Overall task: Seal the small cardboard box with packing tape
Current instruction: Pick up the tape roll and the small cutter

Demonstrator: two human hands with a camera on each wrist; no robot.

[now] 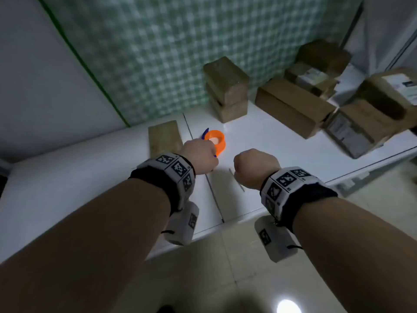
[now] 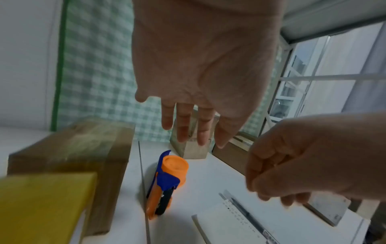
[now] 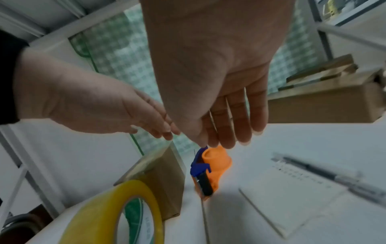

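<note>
A small brown cardboard box [image 1: 164, 137] lies flat on the white table [image 1: 67, 177], left of an orange and blue tape dispenser [image 1: 217, 141]. My left hand [image 1: 200, 154] hovers just over the dispenser [image 2: 167, 178] with straight fingers [image 2: 183, 128] and holds nothing. My right hand [image 1: 255, 166] hangs beside it, over the table. Its fingers [image 3: 240, 125] are relaxed and empty, close above the dispenser [image 3: 208, 168]. A yellow roll of packing tape [image 3: 117, 214] stands near the box [image 3: 158, 173]; the head view does not show it.
Two stacked brown boxes [image 1: 225, 89] stand behind the dispenser. Several more boxes [image 1: 293, 107], some with labels, crowd the back right. A notebook [image 3: 292, 194] with a pen [image 3: 334, 176] lies right of the dispenser. The table's front edge [image 1: 203, 233] is near my wrists.
</note>
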